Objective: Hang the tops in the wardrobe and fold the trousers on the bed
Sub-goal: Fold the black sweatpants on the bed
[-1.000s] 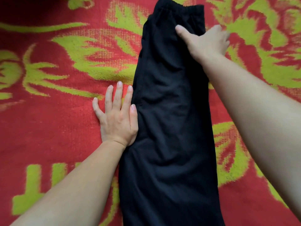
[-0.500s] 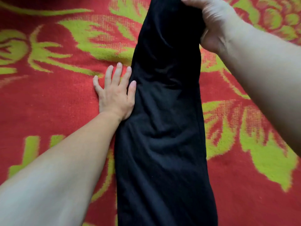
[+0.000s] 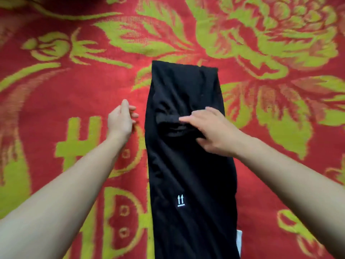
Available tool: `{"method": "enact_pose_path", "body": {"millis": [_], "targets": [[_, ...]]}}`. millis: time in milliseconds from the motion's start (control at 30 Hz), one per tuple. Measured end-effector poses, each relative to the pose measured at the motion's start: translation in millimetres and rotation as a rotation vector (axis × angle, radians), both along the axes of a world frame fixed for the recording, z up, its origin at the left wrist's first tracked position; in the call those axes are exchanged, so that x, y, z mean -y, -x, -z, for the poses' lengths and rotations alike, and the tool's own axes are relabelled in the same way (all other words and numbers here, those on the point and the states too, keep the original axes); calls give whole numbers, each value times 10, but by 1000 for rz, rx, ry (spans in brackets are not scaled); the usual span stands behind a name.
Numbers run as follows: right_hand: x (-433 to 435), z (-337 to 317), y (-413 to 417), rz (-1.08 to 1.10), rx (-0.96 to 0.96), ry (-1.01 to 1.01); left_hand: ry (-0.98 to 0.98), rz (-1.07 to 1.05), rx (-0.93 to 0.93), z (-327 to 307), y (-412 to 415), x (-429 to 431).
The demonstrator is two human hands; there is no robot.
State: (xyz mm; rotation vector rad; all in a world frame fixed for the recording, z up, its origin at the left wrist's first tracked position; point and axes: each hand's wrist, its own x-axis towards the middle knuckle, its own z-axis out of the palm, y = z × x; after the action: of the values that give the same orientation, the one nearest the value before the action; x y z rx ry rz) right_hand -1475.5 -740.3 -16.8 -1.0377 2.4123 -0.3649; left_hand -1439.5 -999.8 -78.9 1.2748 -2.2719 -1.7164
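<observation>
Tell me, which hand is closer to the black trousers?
Right. The right hand lies on the trousers, at a bunched fold; the left hand is beside their left edge, apart from them.

Trousers [image 3: 188, 165]: plain black, with a small white mark [image 3: 180, 201] of two upward arrows over a bar low on the cloth; white label [image 3: 239, 238] at the lower right edge. Bedspread [image 3: 74, 90]: red ground, patterned with large yellow-green flowers and leaves; blocky yellow-green letter shapes at lower left.
</observation>
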Motion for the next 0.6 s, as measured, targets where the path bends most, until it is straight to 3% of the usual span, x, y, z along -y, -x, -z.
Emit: {"method": "enact_pose_path", "body": {"millis": [33, 67, 200, 333, 467, 600], "targets": [[-93, 145, -156, -27, 41, -129, -13, -1, 15, 29, -133, -80], [-157, 240, -274, 5, 72, -109, -32, 2, 21, 51, -234, -148], [-136, 398, -471, 593, 70, 346, -47, 77, 22, 47, -359, -344], [33, 447, -334, 1080, 173, 228, 235, 160, 53, -20, -290, -499], [86, 487, -175, 1151, 280, 104, 399, 200, 119, -46, -214, -672], [52, 534, -144, 1174, 306, 266, 312, 171, 116, -51, -225, -751]]}}
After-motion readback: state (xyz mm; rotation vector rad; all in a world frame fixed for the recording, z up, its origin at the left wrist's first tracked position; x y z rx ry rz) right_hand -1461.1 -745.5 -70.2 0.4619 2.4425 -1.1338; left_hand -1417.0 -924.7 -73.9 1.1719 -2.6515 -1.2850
